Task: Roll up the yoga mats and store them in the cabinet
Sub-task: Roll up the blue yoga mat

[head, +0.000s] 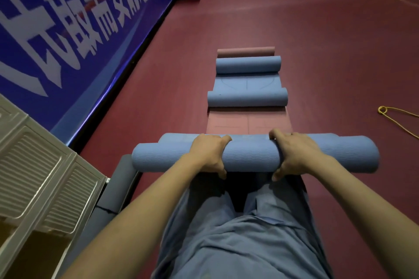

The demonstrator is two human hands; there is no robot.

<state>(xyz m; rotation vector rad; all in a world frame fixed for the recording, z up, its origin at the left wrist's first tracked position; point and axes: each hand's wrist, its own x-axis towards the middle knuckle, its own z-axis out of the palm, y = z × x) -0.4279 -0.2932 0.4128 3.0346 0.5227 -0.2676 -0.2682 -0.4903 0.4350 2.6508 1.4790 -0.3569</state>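
A yellow cord (pixel 399 120) lies on the dark red floor (pixel 317 52), well apart from the blue lettered banner (pixel 79 29).

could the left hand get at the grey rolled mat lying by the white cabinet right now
Probably not yet: the left hand has its grip around the blue rolled yoga mat. Otherwise the way looks free, since the grey rolled mat lies uncovered just below-left, beside the white ribbed cabinet.

Dark red sports floor (pixel 317 52). On it, centre: pink mat (pixel 229 121) unrolled flat, far end rolled (pixel 246 51). On the pink mat, a blue mat (pixel 247 82), both ends rolled. Yellow cord (pixel 395 118) at right. Grey roll (pixel 115 186) near left, beside white cabinet (pixel 40 179).
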